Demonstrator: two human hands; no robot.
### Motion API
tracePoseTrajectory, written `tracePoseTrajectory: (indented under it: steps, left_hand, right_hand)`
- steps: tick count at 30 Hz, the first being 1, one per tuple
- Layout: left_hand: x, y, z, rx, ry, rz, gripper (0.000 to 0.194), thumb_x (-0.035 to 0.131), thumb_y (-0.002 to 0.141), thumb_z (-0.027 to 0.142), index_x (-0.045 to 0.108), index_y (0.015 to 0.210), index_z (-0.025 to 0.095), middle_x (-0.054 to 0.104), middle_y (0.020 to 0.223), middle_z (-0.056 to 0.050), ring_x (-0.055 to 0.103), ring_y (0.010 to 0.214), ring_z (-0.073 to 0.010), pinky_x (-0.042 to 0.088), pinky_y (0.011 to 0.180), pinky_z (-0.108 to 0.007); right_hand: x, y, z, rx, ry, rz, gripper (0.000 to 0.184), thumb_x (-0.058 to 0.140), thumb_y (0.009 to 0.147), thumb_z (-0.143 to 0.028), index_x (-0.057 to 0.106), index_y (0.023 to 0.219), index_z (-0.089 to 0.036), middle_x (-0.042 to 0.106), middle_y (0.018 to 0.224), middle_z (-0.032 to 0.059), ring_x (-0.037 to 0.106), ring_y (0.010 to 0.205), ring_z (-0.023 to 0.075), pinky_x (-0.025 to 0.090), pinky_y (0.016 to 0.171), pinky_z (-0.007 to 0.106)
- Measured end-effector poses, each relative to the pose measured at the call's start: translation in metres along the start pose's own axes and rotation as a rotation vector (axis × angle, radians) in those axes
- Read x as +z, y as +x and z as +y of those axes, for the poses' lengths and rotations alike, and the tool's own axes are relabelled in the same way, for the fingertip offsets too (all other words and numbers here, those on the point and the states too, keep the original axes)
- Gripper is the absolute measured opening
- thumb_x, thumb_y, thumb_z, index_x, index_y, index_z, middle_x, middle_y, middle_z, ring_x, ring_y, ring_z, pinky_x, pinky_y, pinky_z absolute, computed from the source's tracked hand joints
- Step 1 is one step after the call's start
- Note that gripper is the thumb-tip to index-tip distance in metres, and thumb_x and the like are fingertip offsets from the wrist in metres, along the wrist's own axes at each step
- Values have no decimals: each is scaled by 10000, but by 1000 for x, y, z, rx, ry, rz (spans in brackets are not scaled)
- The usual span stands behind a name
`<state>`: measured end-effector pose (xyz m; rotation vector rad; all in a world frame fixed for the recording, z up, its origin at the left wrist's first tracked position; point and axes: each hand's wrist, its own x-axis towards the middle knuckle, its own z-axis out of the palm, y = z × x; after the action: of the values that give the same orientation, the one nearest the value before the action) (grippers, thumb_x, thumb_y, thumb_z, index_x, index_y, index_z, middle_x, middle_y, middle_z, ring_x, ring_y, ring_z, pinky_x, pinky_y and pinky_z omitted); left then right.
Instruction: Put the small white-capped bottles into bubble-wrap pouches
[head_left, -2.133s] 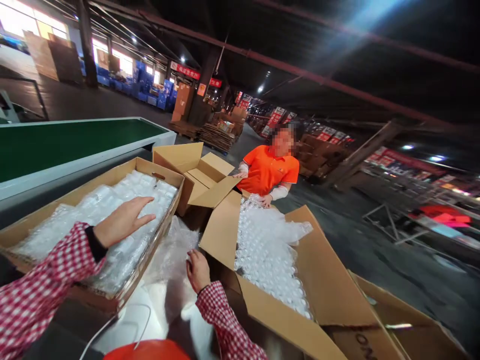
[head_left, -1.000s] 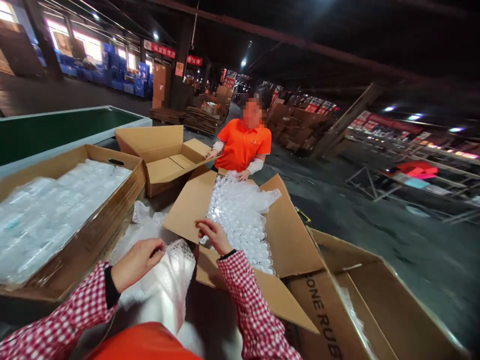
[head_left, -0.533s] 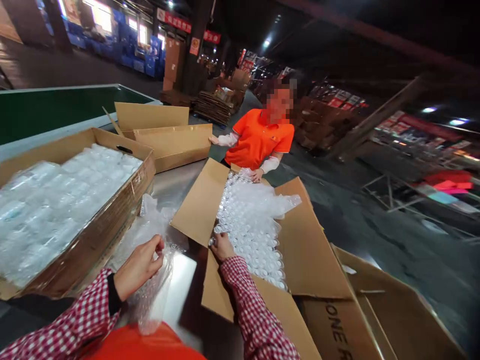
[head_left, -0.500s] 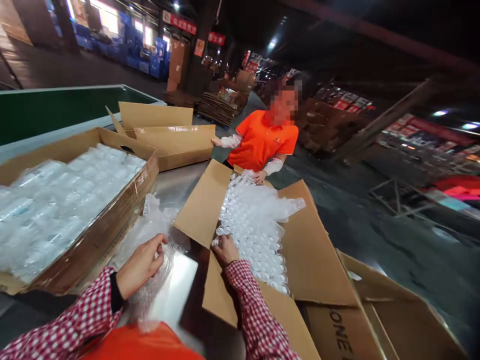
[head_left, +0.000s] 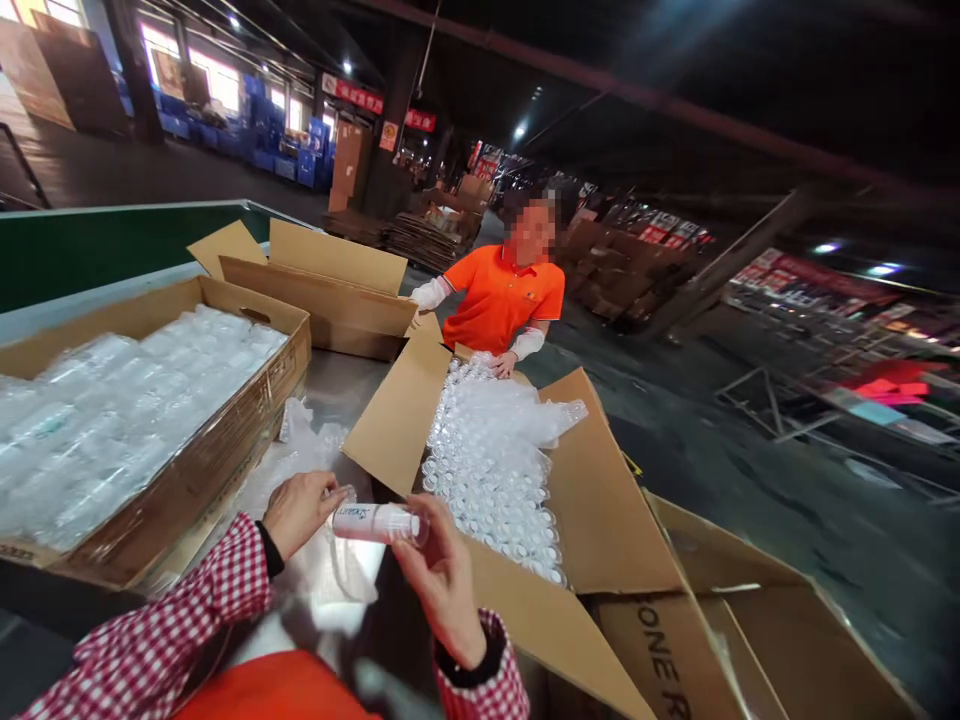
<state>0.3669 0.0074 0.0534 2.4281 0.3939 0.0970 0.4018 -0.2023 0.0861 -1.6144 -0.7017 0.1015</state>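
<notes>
A small white bottle (head_left: 375, 522) with dark lettering lies level between my hands, above the table. My right hand (head_left: 442, 570) grips it at its clear-capped end, fingers and thumb on either side. Near the bottle's other end, my left hand (head_left: 304, 512) is closed in a pinch on a thin clear plastic bag (head_left: 341, 575), which hangs below. To the right, an open cardboard box (head_left: 397, 412) holds many upright bottles (head_left: 487, 480) packed in rows. A sheet of clear plastic (head_left: 502, 415) partly covers them.
On the left, a long carton (head_left: 217, 440) holds plastic-wrapped packs (head_left: 142, 400). A co-worker (head_left: 502, 295) in orange stands across the table, one hand on another open carton (head_left: 322, 300), the other at the bottles. A large open box (head_left: 787, 620) stands at right, a green conveyor (head_left: 112, 245) behind.
My right hand has come out of the box, moving left and toward me with a bottle. My left hand is now close to the bottle's end. The co-worker's carton has tilted.
</notes>
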Motion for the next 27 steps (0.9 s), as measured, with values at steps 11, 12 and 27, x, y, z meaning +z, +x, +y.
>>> tracePoseTrajectory:
  steps: [11, 12, 27]
  left_hand:
    - [-19, -35, 15, 127, -128, -48, 410, 364, 899, 393, 537, 604, 169, 496, 551, 5, 482, 565, -134, 275, 556, -242]
    - [-20, -36, 15, 133, -136, -43, 406, 369, 897, 390, 548, 608, 168, 507, 557, 1, 482, 575, -136, 273, 562, -246]
    - [-54, -57, 32, 68, -489, -33, 387, 436, 876, 445, 596, 681, 151, 539, 513, 19, 548, 502, -118, 397, 532, -209]
  right_hand:
    - [37, -13, 11, -232, -471, -327, 295, 508, 884, -217, 481, 1177, -207, 638, 1041, 92, 616, 936, 221, 520, 829, 367]
    - [41, -12, 13, -240, -531, -385, 277, 502, 881, -201, 504, 1159, -197, 640, 1035, 101, 621, 920, 233, 528, 810, 375]
    - [33, -56, 66, -1, -167, -104, 845, 679, 771, -347, 167, 1442, -310, 269, 1501, 112, 295, 1361, 300, 284, 1094, 556]
